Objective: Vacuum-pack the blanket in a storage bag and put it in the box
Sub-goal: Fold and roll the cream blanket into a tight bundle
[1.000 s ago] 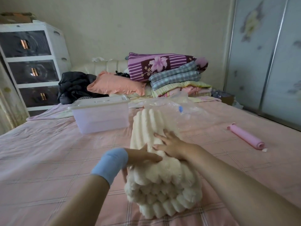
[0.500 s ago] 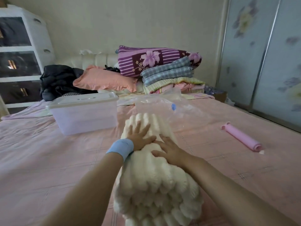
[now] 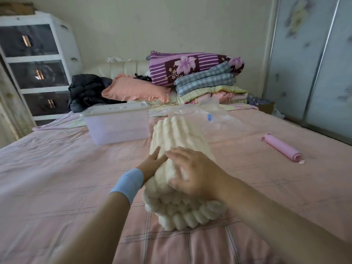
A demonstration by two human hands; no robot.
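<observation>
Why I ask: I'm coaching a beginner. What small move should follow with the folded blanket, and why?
Probably push the folded cream ribbed blanket forward toward the clear plastic storage bag. The left hand and right hand press flat on it, it lies outside the bag, and the bag sits beyond its far end.

We see the bed (image 3: 57, 178) carrying a folded cream blanket (image 3: 182, 138), lidded clear box (image 3: 118, 124), storage bag (image 3: 190, 112) and pink tube (image 3: 280, 147).

a plain cream wall (image 3: 171, 25) fills the upper middle. a white drawer unit (image 3: 62, 46) with dark fronts stands at upper left, and pale sliding wardrobe doors (image 3: 297, 60) run down the right. a pink checked bed sheet (image 3: 47, 178) spreads across the lower frame, with a cream headboard (image 3: 122, 68) behind it at centre. the light is soft and even.
</observation>
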